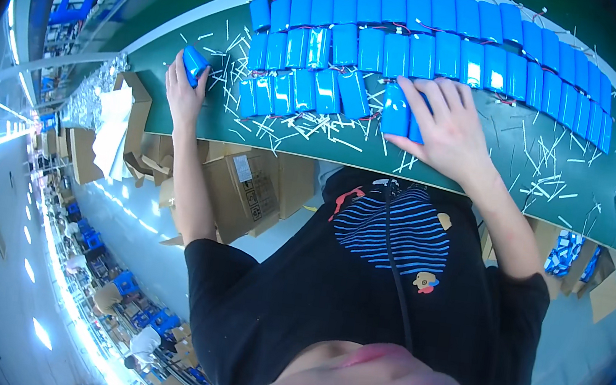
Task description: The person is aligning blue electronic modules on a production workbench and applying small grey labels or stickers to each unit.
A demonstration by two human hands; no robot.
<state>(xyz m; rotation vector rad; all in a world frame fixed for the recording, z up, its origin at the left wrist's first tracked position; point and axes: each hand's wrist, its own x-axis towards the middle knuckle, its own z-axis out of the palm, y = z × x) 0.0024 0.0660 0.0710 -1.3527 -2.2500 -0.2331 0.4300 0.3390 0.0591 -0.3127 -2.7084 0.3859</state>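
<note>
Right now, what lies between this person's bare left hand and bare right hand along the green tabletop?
In the head view, scattered thin white strips and shiny blue rectangular packs lie between left hand and right hand.

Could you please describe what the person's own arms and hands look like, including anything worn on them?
The left hand and right hand are bare, with no gloves or wristwatch visible. Both forearms are uncovered too. The upper arms are in loose, plain black short sleeves, part of a black top with a blue-striped print on its front.
</note>
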